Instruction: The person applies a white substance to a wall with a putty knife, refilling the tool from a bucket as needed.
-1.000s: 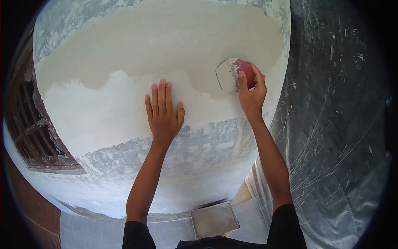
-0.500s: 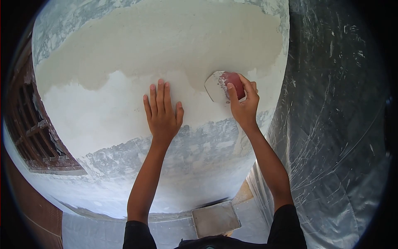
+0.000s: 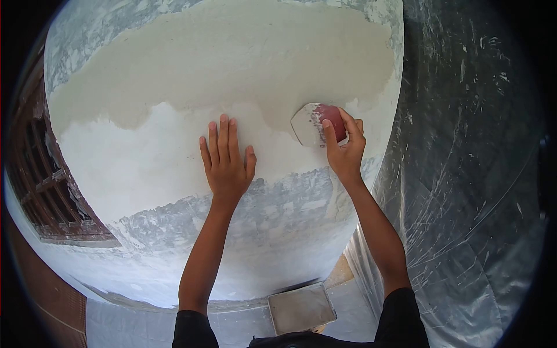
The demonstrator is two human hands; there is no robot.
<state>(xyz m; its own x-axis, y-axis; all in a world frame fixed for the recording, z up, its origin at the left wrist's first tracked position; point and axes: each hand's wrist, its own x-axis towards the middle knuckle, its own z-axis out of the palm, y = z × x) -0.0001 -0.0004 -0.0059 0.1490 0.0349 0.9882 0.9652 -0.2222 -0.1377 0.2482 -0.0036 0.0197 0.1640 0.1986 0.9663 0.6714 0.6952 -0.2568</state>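
My left hand (image 3: 226, 162) lies flat against the pale plastered wall (image 3: 139, 168), fingers spread and pointing up. To its right, my right hand (image 3: 347, 148) grips a red flat tool (image 3: 333, 123) whose left part is coated in whitish plaster. The tool rests against or very close to the wall, just under a darker beige band of plaster (image 3: 232, 58). My thumb is on its near face; the other fingers wrap behind its right edge and are partly hidden.
A brown window grille (image 3: 52, 180) is at the left. Dark, splattered plastic sheeting (image 3: 464, 174) hangs at the right. Below, near my body, a rectangular tray (image 3: 301, 308) sits by the base of the wall.
My right hand and the red tool have shifted slightly right and down. My left hand appears slightly lower in view, still flat on the wall.
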